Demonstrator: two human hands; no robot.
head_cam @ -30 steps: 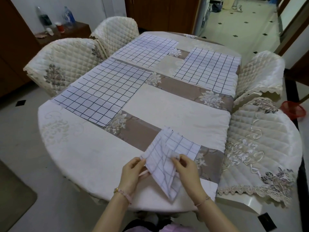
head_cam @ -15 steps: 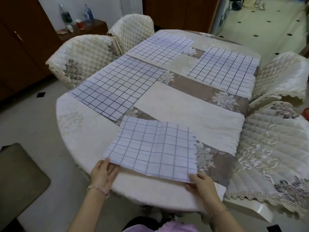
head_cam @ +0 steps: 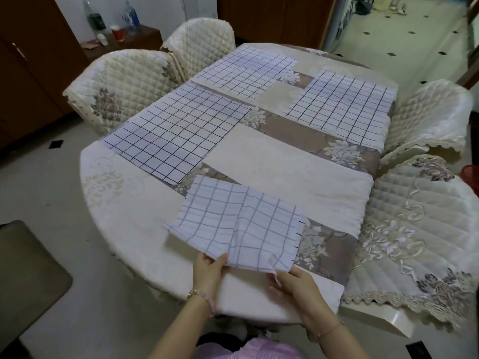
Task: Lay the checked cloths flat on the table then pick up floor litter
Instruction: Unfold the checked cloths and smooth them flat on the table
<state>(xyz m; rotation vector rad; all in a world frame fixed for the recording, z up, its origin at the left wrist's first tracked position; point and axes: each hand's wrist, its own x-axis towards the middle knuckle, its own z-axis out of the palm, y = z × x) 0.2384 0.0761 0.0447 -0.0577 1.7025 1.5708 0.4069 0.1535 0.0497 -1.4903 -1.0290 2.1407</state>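
Both hands, left hand and right hand, pinch the checked cloth at its near edge (middle rumpled), so draw it taut before lowering it onto the counter.

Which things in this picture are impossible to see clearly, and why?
All in the head view:
- Floor litter: none recognisable; the table and chairs hide much of the floor.
- Left hand and right hand: fingertips are hidden under the near checked cloth.
- Bottles on the far cabinet: labels too small.
- Red object: cut off by the right edge.
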